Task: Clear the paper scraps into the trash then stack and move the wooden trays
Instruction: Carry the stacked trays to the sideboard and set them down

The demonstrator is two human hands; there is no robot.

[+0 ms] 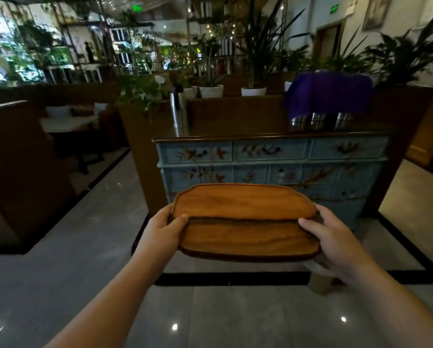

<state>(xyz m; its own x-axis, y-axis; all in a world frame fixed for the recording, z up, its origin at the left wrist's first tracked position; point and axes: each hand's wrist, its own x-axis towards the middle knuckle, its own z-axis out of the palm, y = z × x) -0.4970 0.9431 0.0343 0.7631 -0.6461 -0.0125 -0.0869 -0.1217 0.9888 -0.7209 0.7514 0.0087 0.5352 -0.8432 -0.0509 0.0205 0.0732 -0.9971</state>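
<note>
Two brown wooden trays (245, 217) lie stacked, the upper one shifted a little away from me, and I carry them in the air at waist height over the floor. My left hand (162, 227) grips the left end, thumb on top of the rim. My right hand (335, 237) grips the right end the same way. Under my right hand a pale paper cup (319, 282) shows below the stack; how it is held is hidden. No paper scraps are in view.
Straight ahead stands a light-blue painted chest of drawers (270, 167) with a dark wooden top (235, 133). On it are a steel flask (179, 109) at the left and several steel containers under a purple cloth (328, 95) at the right. A booth table (67, 124) is at the left.
</note>
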